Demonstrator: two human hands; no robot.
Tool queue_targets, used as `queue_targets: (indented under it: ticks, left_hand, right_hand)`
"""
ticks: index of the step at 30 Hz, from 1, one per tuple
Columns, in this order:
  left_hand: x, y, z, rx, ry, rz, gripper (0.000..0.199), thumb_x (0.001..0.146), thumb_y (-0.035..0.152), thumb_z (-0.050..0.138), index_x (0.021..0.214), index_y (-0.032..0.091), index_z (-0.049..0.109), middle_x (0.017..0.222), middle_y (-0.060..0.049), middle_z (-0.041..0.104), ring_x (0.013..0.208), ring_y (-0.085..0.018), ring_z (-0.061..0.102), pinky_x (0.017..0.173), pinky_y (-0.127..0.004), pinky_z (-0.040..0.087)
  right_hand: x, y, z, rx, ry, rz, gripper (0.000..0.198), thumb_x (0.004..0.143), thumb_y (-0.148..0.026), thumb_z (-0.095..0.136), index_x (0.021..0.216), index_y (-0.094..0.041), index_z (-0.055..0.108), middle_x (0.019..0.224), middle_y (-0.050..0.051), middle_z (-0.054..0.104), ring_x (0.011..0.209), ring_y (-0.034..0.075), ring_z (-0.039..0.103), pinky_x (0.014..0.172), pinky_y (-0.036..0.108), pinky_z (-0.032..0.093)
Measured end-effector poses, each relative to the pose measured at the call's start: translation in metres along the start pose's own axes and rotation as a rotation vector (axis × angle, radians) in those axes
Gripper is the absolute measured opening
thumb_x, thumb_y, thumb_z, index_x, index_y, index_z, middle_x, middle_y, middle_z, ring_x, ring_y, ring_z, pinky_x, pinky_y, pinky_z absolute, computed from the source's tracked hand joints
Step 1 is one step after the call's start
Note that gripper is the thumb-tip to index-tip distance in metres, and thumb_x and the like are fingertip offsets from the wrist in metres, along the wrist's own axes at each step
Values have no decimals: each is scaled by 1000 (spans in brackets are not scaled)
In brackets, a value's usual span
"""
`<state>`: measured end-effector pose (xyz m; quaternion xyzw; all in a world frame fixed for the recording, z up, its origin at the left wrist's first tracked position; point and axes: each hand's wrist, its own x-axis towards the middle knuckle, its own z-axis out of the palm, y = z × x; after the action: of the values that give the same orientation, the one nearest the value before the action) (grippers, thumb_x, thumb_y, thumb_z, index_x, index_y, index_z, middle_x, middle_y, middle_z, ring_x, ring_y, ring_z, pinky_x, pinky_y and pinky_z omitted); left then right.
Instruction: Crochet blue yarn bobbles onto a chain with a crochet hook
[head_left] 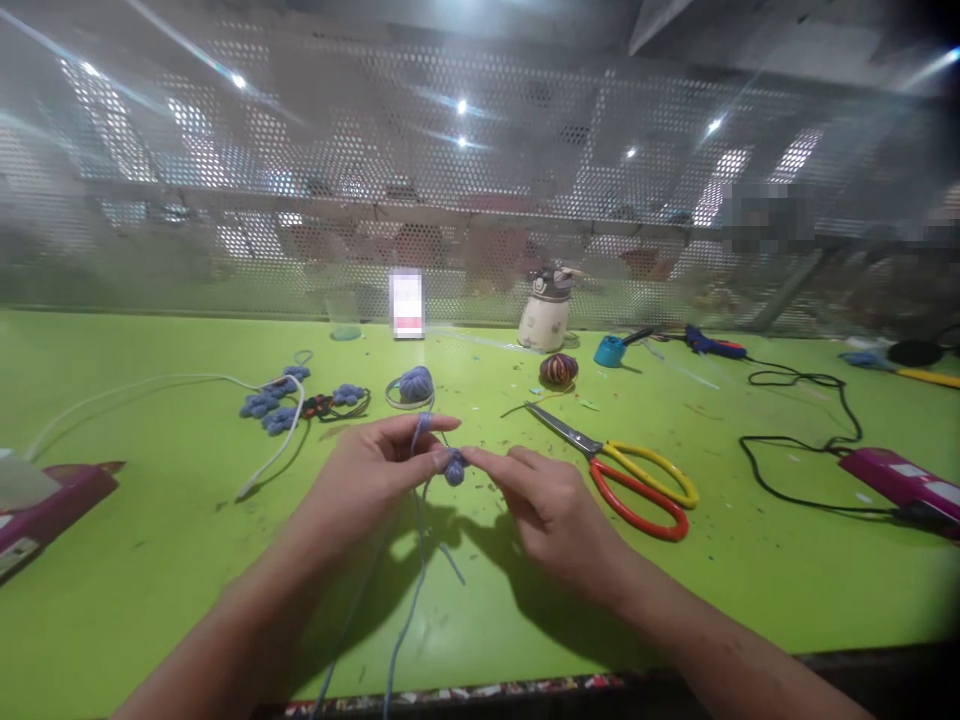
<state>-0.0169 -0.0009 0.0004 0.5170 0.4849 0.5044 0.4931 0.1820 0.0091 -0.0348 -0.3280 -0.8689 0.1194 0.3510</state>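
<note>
Both forearms are running off the near edge. The blue cord (411, 610) is dropping out of frame there too, so its ends aren't showing. The left hand (375, 475) is hiding part of the cord's run to the small knot (454, 467). The pink devices at far left (45, 505) and far right (904, 482) are getting cut by the edges. The label on the far card (406, 303) is blurring out.

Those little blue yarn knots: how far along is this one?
Done: several blue knotted pieces lie finished on the green table. In hand: the left hand and right hand pinch a small blue knot, its cord trailing loose. Left: those long tails, untrimmed; the scissors lie untouched.
</note>
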Motion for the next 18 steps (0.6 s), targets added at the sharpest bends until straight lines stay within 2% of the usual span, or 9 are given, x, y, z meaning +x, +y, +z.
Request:
queue_targets:
  ticks: [2, 5, 8, 11, 12, 15, 18]
  left_hand:
    - [1, 1, -5, 36, -20, -18, 23, 69, 23, 78, 92, 19, 76, 70, 0, 71, 69, -17, 62, 75, -34, 47]
    - [4, 0, -11, 65, -50, -21, 15, 70, 20, 75, 85, 20, 76, 75, -1, 73, 74, -17, 63, 79, -34, 46]
    - [5, -2, -14, 75, -89, 22, 4, 72, 17, 71, 73, 20, 74, 71, 0, 69, 72, -16, 59, 76, -32, 44]
    - [5, -2, -13, 61, -102, 34, 4, 72, 17, 70, 69, 19, 70, 68, 1, 64, 69, -15, 55, 72, -31, 42]
    - [5, -2, -13, 55, -99, 24, 4, 72, 18, 70, 68, 18, 68, 68, 1, 63, 69, -15, 55, 72, -31, 41]
    - [5, -1, -10, 35, -93, -16, 8, 71, 19, 72, 78, 17, 68, 70, 1, 62, 69, -15, 55, 70, -31, 41]
    - [4, -2, -8, -3, -121, -36, 32, 73, 19, 73, 104, 19, 69, 72, 2, 62, 71, -15, 57, 72, -32, 41]
  right_hand:
    - [0, -1, -4, -152, -82, -18, 59, 82, 1, 41, 135, -18, 57, 76, 6, 59, 63, 16, 49, 57, 27, 36]
    - [2, -3, -9, -193, -157, -9, 61, 80, 2, 43, 136, -19, 56, 80, 7, 62, 63, 16, 50, 58, 27, 36]
    - [4, -5, -14, -30, -187, 25, 58, 83, 2, 43, 135, -20, 57, 88, 9, 68, 72, 18, 57, 65, 29, 43]
    - [6, -7, -18, 226, -182, 50, 53, 86, 0, 43, 133, -22, 58, 107, 9, 71, 89, 18, 62, 79, 32, 48]
    - [6, -7, -19, 294, -173, 66, 51, 88, -1, 43, 131, -22, 60, 110, 8, 71, 89, 17, 62, 79, 31, 48]
    - [8, -9, -20, 428, -169, 162, 44, 90, -7, 46, 127, -22, 63, 90, 4, 71, 64, 12, 52, 61, 25, 44]
    - [8, -9, -17, 565, -166, 248, 39, 91, -10, 48, 125, -19, 66, 65, -2, 55, 52, 9, 33, 48, 23, 30]
